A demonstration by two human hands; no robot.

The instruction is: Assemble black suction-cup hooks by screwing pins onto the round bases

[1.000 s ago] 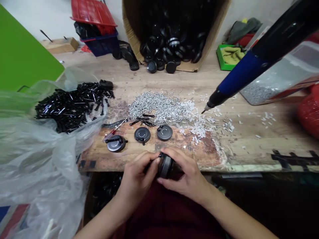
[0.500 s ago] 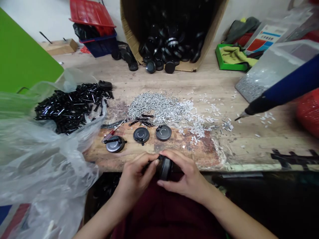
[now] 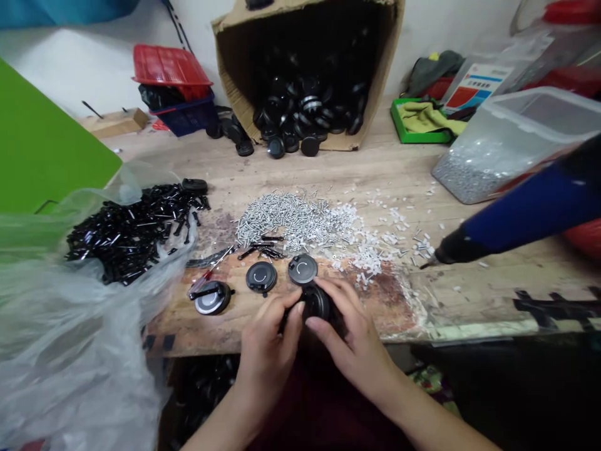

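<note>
Between my hands, over the bench's front edge, is a round black plastic part (image 3: 315, 303), tilted up on its side. My right hand (image 3: 350, 322) curves around its right side with thumb and fingers. My left hand (image 3: 275, 322) pinches at its left side; whether a small piece is between those fingertips is hidden. Just beyond my hands lie a black disc with a white curved mark (image 3: 303, 269) and a similar disc (image 3: 261, 276). Farther left is another disc with a black handle across it (image 3: 213, 297), beside a red-handled screwdriver (image 3: 206, 275).
Piles of silver screws (image 3: 270, 213) and small white pieces (image 3: 370, 257) cover the middle. A blue power screwdriver (image 3: 507, 216) juts in from the right. Black handles (image 3: 126, 228) heap on a plastic bag (image 3: 94, 351) at left. A cardboard box (image 3: 230, 81) of black parts stands behind.
My view has tilted up, so the bench sits lower in the picture. The round part has turned in my hands, showing more of its open face. The blue power screwdriver appears closer.
</note>
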